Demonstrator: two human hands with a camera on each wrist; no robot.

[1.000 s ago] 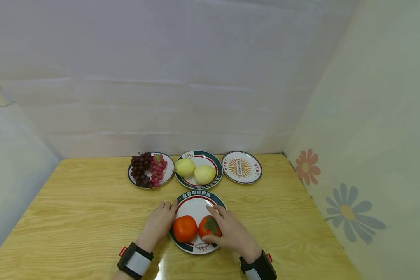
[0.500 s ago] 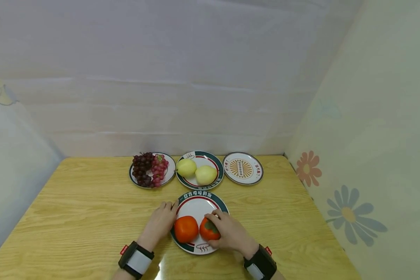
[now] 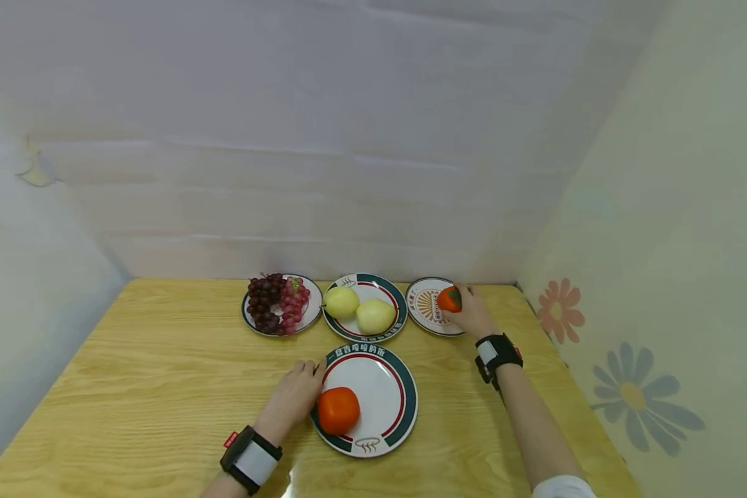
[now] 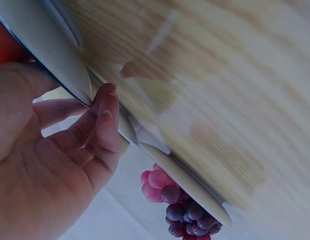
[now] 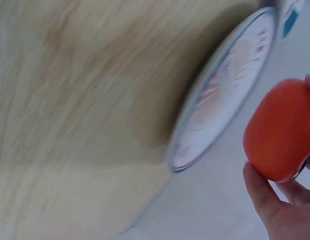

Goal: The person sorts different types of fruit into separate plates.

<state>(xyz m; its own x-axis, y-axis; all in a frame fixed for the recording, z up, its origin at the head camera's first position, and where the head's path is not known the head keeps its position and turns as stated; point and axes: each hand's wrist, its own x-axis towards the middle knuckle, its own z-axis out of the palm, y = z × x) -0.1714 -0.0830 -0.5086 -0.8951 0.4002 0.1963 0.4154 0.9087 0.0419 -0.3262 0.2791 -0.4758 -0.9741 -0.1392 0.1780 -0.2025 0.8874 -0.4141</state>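
persimmon [image 3: 446,300] hung over the small plate [image 3: 420,304], upper right of center, half a sec after sitting on the near plate [image 3: 376,380] | right hand [image 3: 476,317]: clamped round it, kinda blocking small plate | left hand [image 3: 294,397]: pinched near plate's rim, lower middle, by other persimmon [image 3: 339,411] | pear plate [image 3: 400,299], grape plate [image 3: 314,304]: chilled upper middle

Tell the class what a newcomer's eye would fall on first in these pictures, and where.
Probably the orange-red fruit in the right hand, held above the small sunburst plate at the back right. Next, perhaps, the second red fruit, lying left on the nearer green-rimmed plate. Behind, left of the sunburst plate, sit yellow pears, then dark and pink grapes.
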